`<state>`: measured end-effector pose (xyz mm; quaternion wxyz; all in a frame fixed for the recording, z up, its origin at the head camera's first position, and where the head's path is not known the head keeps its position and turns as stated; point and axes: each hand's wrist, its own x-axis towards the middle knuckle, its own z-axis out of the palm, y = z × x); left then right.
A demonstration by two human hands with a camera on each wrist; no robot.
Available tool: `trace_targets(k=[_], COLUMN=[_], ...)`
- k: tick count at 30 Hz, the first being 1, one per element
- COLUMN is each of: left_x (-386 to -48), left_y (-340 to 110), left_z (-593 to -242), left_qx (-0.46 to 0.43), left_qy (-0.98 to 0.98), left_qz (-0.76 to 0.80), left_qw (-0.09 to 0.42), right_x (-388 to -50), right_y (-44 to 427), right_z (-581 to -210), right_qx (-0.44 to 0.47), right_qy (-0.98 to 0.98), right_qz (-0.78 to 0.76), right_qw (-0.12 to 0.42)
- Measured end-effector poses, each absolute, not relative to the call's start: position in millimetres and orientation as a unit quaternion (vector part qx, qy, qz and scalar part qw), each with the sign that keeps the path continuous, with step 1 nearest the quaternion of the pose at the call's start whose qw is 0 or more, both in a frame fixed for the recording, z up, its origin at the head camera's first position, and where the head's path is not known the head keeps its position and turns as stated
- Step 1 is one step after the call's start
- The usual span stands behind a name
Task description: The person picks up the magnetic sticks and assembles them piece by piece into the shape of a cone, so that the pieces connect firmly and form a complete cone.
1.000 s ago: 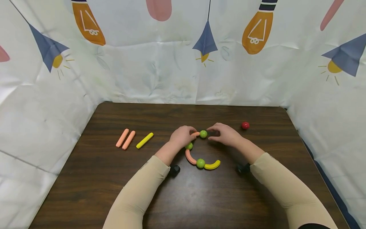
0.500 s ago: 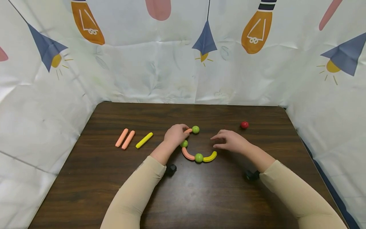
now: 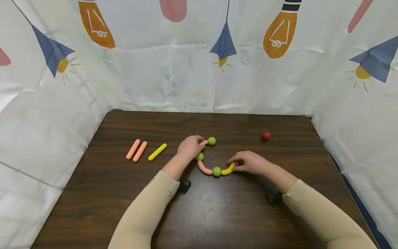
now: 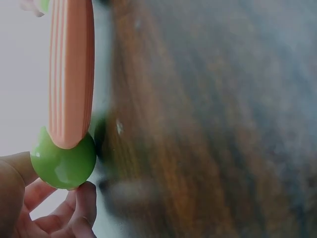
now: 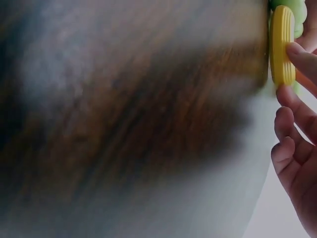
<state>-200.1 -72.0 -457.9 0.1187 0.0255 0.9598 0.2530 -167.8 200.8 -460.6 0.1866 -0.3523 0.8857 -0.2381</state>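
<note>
A curved chain of green balls and bent pieces lies mid-table, its gap toward the right. My left hand (image 3: 189,148) grips the upper salmon piece (image 3: 204,142), between the top green ball (image 3: 211,140) and the left green ball (image 3: 200,156). A lower salmon piece (image 3: 204,168) joins the bottom green ball (image 3: 216,171). From that ball a yellow curved piece (image 3: 228,170) extends, and my right hand (image 3: 251,162) pinches its free end. In the right wrist view, thumb and finger touch the yellow piece (image 5: 283,47). The left wrist view shows a salmon piece (image 4: 71,74) set into a green ball (image 4: 63,161).
Two straight salmon sticks (image 3: 133,149) and a straight yellow stick (image 3: 157,152) lie on the left of the dark wooden table (image 3: 93,207). A red ball (image 3: 266,135) sits at the back right. Patterned white cloth (image 3: 140,79) hangs behind the table.
The chain has shifted left and slightly away from me with my left hand. My right hand has moved from beside the top green ball down to the yellow curved piece and now pinches it.
</note>
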Motion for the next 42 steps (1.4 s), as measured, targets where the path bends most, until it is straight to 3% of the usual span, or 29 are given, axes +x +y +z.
trace_targets(k=[16, 30, 42], left_x=[-193.1, -187.6, -187.9], left_y=[-67.8, -59.5, -60.6], left_z=[-455.3, -453.0, -454.0], left_qx=[0.096, 0.121, 0.117], left_qy=[0.955, 0.954, 0.954], left_qz=[0.23, 0.214, 0.213], left_qw=[0.159, 0.174, 0.174], right_x=[-184.2, -198.8, -195.0], right_y=[199.4, 192.4, 197.0], right_z=[-460.8, -450.2, -449.5], right_qx=[-0.375, -0.381, -0.356], right_qy=[0.884, 0.88, 0.891], right_qz=[-0.207, -0.179, -0.199], right_qw=[0.187, 0.222, 0.2])
